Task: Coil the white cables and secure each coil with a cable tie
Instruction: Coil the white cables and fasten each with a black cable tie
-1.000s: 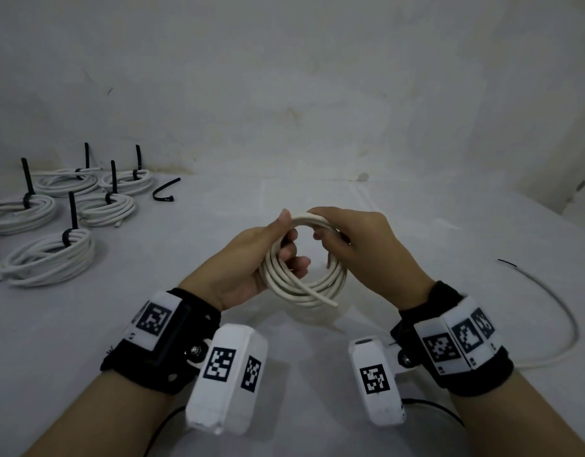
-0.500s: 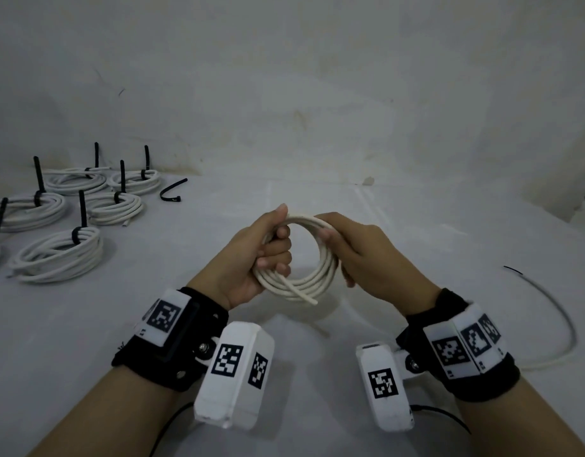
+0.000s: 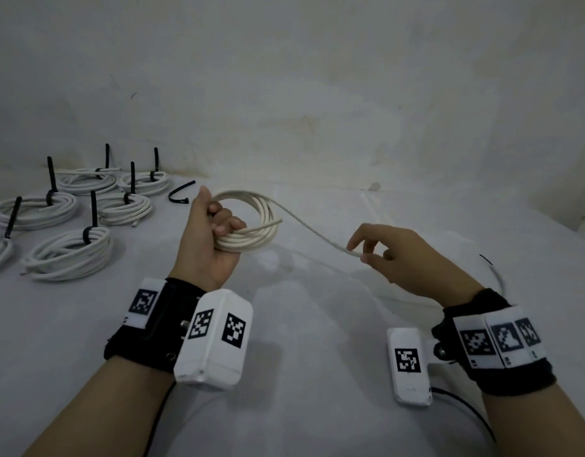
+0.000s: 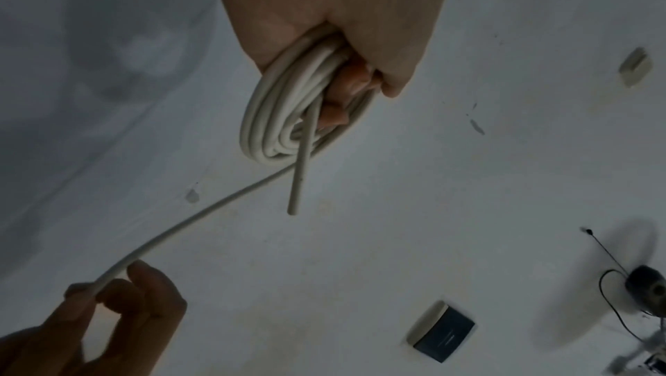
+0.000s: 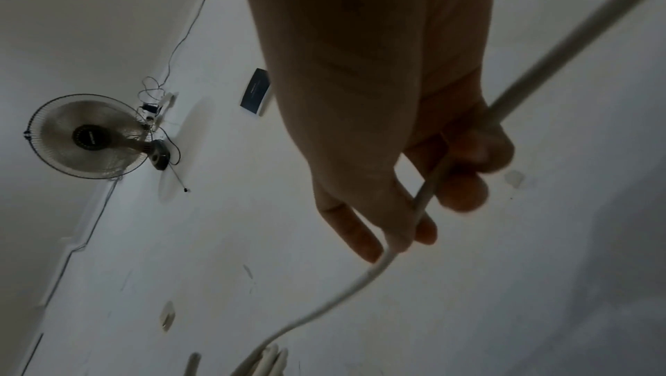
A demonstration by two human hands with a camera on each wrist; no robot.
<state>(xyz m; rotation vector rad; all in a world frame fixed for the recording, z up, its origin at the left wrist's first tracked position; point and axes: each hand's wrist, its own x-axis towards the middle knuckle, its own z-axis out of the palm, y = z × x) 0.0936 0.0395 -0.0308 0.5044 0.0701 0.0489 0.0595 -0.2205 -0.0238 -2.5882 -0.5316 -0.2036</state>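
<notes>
My left hand (image 3: 218, 224) grips a coil of white cable (image 3: 256, 216), held upright above the white surface. A short free end (image 4: 301, 180) sticks out of the coil (image 4: 277, 114). One strand (image 3: 314, 232) runs from the coil's top down to my right hand (image 3: 358, 253), which pinches it between thumb and fingers. In the right wrist view the cable (image 5: 425, 191) passes through those fingers. Past the right hand the cable's tail (image 3: 497, 278) curves over the surface. A loose black cable tie (image 3: 180, 192) lies just left of the coil.
Several finished coils with black ties (image 3: 70, 252) lie on the surface at the left. A white wall (image 3: 317, 94) stands close behind. A fan (image 5: 86, 137) hangs on the wall in the right wrist view.
The hands have drawn apart. My left hand carried the coil up and to the left, while my right hand slid right along the cable, leaving one strand stretched between them.
</notes>
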